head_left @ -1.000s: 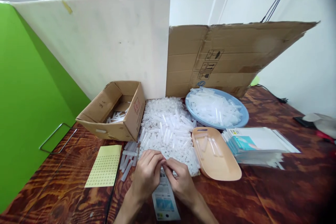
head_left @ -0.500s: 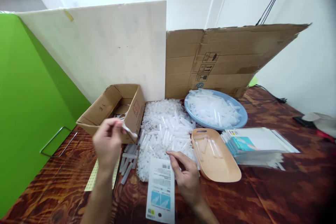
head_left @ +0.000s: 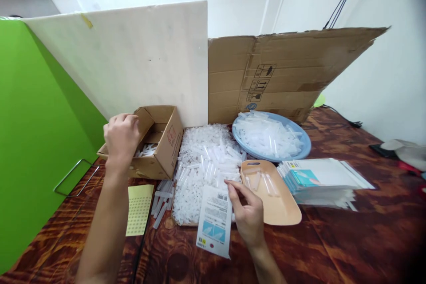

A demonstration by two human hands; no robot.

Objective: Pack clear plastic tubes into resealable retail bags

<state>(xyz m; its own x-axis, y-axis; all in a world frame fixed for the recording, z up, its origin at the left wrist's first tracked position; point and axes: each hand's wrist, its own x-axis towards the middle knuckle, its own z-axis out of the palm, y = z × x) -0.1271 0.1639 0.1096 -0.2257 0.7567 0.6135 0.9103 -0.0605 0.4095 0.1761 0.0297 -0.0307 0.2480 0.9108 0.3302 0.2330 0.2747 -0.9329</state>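
My left hand is raised over the left side of an open cardboard box. Its fingers are curled, and whatever they may hold is hidden. Inside the box lie small white pieces. My right hand pinches the upper right corner of a flat printed packet, which has text, a barcode and blue pictures. The packet hangs tilted in front of a heap of clear plastic tubes and small caps. Just right of that hand is a tan tray with several tubes in it.
A blue basin heaped with clear tubes stands behind the tray. To the right lies a stack of packets. A yellow sticker sheet and loose tubes lie at left. White board and cardboard rise behind.
My left hand has moved up and left over the box; the small white piece in its fingers no longer shows. My right hand has lifted the packet slightly, to the right.
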